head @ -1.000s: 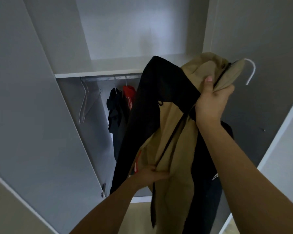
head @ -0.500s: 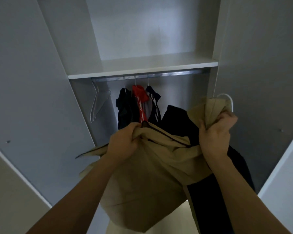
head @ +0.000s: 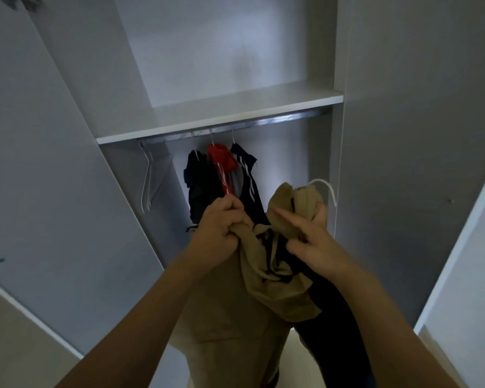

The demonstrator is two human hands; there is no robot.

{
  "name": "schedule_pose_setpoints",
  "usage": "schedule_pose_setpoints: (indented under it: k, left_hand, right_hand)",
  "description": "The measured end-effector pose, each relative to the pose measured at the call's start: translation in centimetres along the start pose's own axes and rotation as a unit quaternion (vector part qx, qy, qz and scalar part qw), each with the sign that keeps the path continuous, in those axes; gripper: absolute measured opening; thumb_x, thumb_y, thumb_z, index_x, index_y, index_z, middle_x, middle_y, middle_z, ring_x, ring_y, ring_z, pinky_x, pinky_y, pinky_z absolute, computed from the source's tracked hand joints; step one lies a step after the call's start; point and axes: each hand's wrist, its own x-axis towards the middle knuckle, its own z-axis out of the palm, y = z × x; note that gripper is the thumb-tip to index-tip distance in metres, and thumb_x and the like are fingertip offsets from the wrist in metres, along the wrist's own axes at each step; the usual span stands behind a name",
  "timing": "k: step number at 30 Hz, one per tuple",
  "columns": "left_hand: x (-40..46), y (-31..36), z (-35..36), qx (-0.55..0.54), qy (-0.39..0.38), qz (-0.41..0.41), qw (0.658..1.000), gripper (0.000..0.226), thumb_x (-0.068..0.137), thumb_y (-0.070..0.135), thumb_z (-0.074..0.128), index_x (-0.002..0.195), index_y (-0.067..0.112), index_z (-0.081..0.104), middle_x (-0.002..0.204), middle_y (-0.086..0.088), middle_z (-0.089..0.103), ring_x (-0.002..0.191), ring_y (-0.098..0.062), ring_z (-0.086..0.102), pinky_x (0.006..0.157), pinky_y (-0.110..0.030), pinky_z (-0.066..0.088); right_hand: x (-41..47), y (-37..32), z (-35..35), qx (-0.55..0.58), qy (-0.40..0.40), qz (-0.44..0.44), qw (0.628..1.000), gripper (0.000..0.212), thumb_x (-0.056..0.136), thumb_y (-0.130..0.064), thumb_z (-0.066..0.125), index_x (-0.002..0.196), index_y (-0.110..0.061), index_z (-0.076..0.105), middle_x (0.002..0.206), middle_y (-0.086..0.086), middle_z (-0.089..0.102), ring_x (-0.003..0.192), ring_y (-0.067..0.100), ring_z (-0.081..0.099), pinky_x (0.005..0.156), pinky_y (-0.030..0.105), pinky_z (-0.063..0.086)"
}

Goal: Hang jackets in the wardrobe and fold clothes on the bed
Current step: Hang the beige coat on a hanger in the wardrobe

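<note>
Nearest the camera, both bare forearms reached up and forward from the bottom of the view. The left hand (head: 221, 222) was curled into a fist around a bunch of tan cloth, knuckles up. The right hand (head: 317, 242) sat just beside it, its forefinger stretched out along the cloth while the thumb and remaining fingers gripped the collar end; how firmly those hidden fingers closed could not be told. The two hands were close together, with only a narrow gap of fabric between them.

What they held was the tan and black jacket (head: 252, 303), bunched at the top and hanging down in front of the person, the tan part on the left and a dark panel trailing down on the right. A white hanger hook (head: 326, 189) stuck up out of the collar just above the right hand, apart from the rail.

Beyond the hands stood the open wardrobe (head: 403, 163). Under its shelf (head: 221, 119) ran a metal rail (head: 277, 120). From it hung a black garment (head: 198, 186), a red garment (head: 221, 163) and a dark striped jacket (head: 247, 175), touching one another. Left of them hung empty white hangers (head: 149, 180).
</note>
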Motion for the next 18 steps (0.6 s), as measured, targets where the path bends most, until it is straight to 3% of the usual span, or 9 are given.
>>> schedule_pose_setpoints:
  k: [2, 4, 5, 7, 9, 12, 14, 16, 18]
  left_hand:
    - [0.3, 0.5, 0.1, -0.038, -0.007, -0.006, 0.999, 0.020, 0.075, -0.009, 0.061, 0.085, 0.008, 0.066, 0.092, 0.001, 0.054, 0.087, -0.017, 0.052, 0.079, -0.031, 0.045]
    - [0.6, 1.2, 0.3, -0.088, -0.004, -0.025, 0.996, 0.032, 0.076, -0.009, 0.060, 0.091, 0.018, 0.054, 0.087, 0.004, 0.054, 0.079, -0.013, 0.053, 0.073, -0.024, 0.044]
    - [0.6, 1.5, 0.4, -0.103, 0.003, -0.036, 0.994, 0.035, 0.076, -0.007, 0.058, 0.092, 0.023, 0.049, 0.085, 0.006, 0.052, 0.076, -0.012, 0.052, 0.070, -0.021, 0.044]
    - [0.4, 1.6, 0.8, -0.094, 0.010, -0.043, 0.995, 0.042, 0.077, -0.005, 0.058, 0.094, 0.030, 0.043, 0.084, 0.010, 0.050, 0.075, -0.009, 0.051, 0.067, -0.015, 0.042]
    - [-0.2, 0.7, 1.3, -0.070, -0.009, -0.071, 0.995, 0.045, 0.081, -0.001, 0.062, 0.098, 0.035, 0.041, 0.087, 0.013, 0.051, 0.077, -0.005, 0.053, 0.068, -0.012, 0.042]
    - [-2.5, -1.7, 1.9, 0.002, -0.130, -0.178, 0.975, 0.030, 0.090, 0.024, 0.065, 0.106, 0.036, 0.043, 0.094, 0.017, 0.056, 0.084, -0.002, 0.059, 0.073, -0.013, 0.043]
    - [-5.7, -4.2, 2.3, 0.071, -0.215, -0.261, 0.938, 0.018, 0.094, 0.025, 0.060, 0.110, 0.031, 0.052, 0.101, 0.010, 0.060, 0.098, -0.012, 0.061, 0.085, -0.022, 0.045]
    - [-9.1, -5.8, 2.4, 0.058, -0.187, -0.349, 0.917, 0.019, 0.097, 0.016, 0.054, 0.112, 0.025, 0.061, 0.108, 0.002, 0.064, 0.105, -0.020, 0.061, 0.098, -0.034, 0.046]
    - [-10.4, -6.0, 2.5, 0.001, -0.093, -0.373, 0.923, 0.021, 0.098, 0.010, 0.051, 0.107, 0.026, 0.062, 0.103, 0.004, 0.064, 0.097, -0.018, 0.060, 0.097, -0.036, 0.046]
  right_hand:
    - [-0.2, -0.3, 0.3, -0.053, -0.076, 0.026, 0.995, 0.075, 0.064, -0.068, 0.071, 0.119, -0.082, 0.022, 0.128, -0.038, -0.001, 0.117, -0.014, 0.013, 0.109, 0.017, 0.018]
    - [0.0, -0.2, 0.7, -0.127, -0.064, 0.028, 0.990, 0.088, 0.053, -0.079, 0.072, 0.128, -0.073, 0.028, 0.143, -0.020, -0.007, 0.130, 0.005, 0.010, 0.115, 0.031, 0.021]
    - [0.0, -0.2, 1.0, -0.149, -0.038, 0.018, 0.988, 0.081, 0.056, -0.074, 0.075, 0.128, -0.063, 0.040, 0.145, -0.011, -0.001, 0.133, 0.014, 0.019, 0.115, 0.035, 0.029]
    - [-0.2, -0.3, 1.8, -0.157, 0.019, -0.012, 0.987, 0.042, 0.071, -0.050, 0.078, 0.108, -0.045, 0.061, 0.143, 0.000, 0.014, 0.119, 0.017, 0.042, 0.100, 0.035, 0.047]
    - [-0.3, 0.0, 2.5, -0.142, 0.077, -0.022, 0.987, 0.013, 0.077, -0.035, 0.071, 0.084, -0.038, 0.060, 0.136, -0.001, 0.026, 0.092, 0.007, 0.051, 0.080, 0.032, 0.053]
    - [-0.5, 0.5, 2.5, -0.071, 0.161, -0.010, 0.984, 0.018, 0.078, -0.028, 0.067, 0.066, -0.038, 0.057, 0.114, -0.019, 0.034, 0.085, -0.002, 0.050, 0.070, 0.026, 0.050]
    - [-0.8, 1.1, 1.7, -0.029, 0.215, -0.001, 0.976, 0.024, 0.078, -0.022, 0.067, 0.060, -0.034, 0.056, 0.102, -0.033, 0.033, 0.081, -0.006, 0.050, 0.067, 0.021, 0.045]
    - [-1.3, 2.0, 0.6, -0.020, 0.253, 0.008, 0.967, 0.026, 0.078, -0.022, 0.066, 0.059, -0.034, 0.054, 0.096, -0.033, 0.033, 0.076, -0.008, 0.049, 0.067, 0.021, 0.043]
    - [-1.8, 2.5, -0.3, -0.045, 0.231, 0.005, 0.972, 0.024, 0.080, -0.024, 0.063, 0.064, -0.038, 0.053, 0.100, -0.021, 0.030, 0.080, -0.010, 0.046, 0.068, 0.023, 0.044]
